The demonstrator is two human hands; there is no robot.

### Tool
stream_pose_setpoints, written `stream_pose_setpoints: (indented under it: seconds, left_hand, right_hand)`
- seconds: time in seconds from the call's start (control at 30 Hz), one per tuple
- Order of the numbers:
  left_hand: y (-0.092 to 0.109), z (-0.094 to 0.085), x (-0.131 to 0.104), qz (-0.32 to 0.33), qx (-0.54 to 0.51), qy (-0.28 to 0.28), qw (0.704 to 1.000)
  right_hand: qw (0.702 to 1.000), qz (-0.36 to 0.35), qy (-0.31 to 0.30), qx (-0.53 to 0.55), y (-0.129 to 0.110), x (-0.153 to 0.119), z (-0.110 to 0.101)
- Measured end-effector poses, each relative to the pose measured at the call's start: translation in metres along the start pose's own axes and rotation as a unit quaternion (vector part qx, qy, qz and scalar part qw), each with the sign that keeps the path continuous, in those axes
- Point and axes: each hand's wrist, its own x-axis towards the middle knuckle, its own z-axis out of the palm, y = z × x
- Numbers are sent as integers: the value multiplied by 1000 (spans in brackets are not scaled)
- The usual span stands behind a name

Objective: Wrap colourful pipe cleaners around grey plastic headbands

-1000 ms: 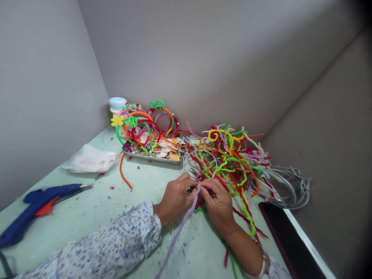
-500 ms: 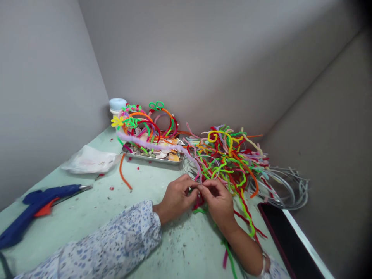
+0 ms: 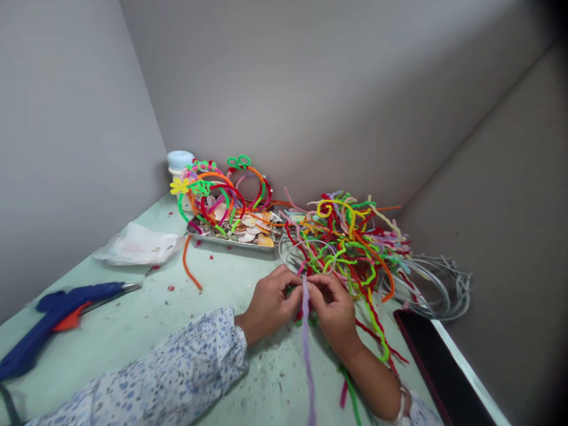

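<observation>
My left hand (image 3: 273, 303) and my right hand (image 3: 335, 310) meet over the table, thumbs and forefingers pinched close together. From between them a lilac pipe cleaner (image 3: 306, 349) runs down toward me to the lower edge of the view. Both hands pinch at its upper end, though the exact grip is hidden by the fingers. Just beyond the fingertips lies a thin wire ring (image 3: 310, 241). Bits of red and green pipe cleaner show under the hands. To the right spreads a tangled heap of coloured pipe cleaners (image 3: 350, 236).
Behind stands a metal tray (image 3: 235, 241) of shells, with pipe-cleaner headbands (image 3: 222, 189) on it. A blue glue gun (image 3: 66, 307) and a white plastic packet (image 3: 137, 245) lie left. At right are grey wire hoops (image 3: 444, 290) and a phone (image 3: 444, 367). A lidded bottle (image 3: 180, 161) stands far back.
The lilac pipe cleaner's free length has swung from over the tray, far left, to hanging down toward me between my hands. My hands have stayed nearly in place.
</observation>
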Motion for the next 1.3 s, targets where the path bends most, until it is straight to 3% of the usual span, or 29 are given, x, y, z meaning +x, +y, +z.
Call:
stream_pose_setpoints:
  seconds: [0.6, 0.9, 1.03, 1.13, 1.3]
  left_hand:
    - [0, 6, -2, 9, 60, -11, 998]
    - [4, 2, -2, 6, 45, -10, 999]
    - [6, 0, -1, -7, 27, 12, 1000]
    - [7, 0, -1, -7, 20, 26, 999]
    - [6, 0, -1, -5, 11, 34, 999]
  right_hand:
    - [996, 79, 26, -18, -7, -1, 7]
    - [1000, 16, -7, -19, -5, 0, 2]
    - [999, -2, 9, 30, -6, -1, 1]
    - [998, -3, 20, 59, -6, -1, 1]
    - [997, 23, -14, 69, -6, 1, 1]
